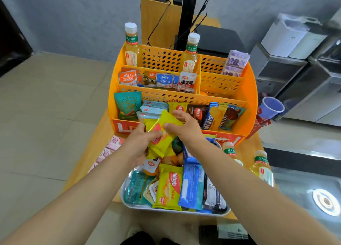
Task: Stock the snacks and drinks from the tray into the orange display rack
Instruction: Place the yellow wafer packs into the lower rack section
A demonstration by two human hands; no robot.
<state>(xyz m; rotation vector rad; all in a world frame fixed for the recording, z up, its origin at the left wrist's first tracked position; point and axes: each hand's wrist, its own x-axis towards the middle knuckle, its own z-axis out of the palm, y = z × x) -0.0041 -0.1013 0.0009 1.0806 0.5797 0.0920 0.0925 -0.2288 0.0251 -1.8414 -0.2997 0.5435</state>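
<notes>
Head view | left hand [142,143] and right hand [181,126] pinch yellow snack packs [162,134] mid-frame | lifted to drop into orange rack [249,104] front row

Four tea bottles are visible: two in the back row of the orange rack [251,104], at [131,43] and [191,53], and two on the surface beside the tray [129,204], at [230,152] and [262,168]. One purple cup [271,107] stands at the right edge.

Both my left hand [142,143] and right hand [181,128] grip yellow wafer packets [162,134] between the tray [129,202] and the orange rack [251,100].
</notes>
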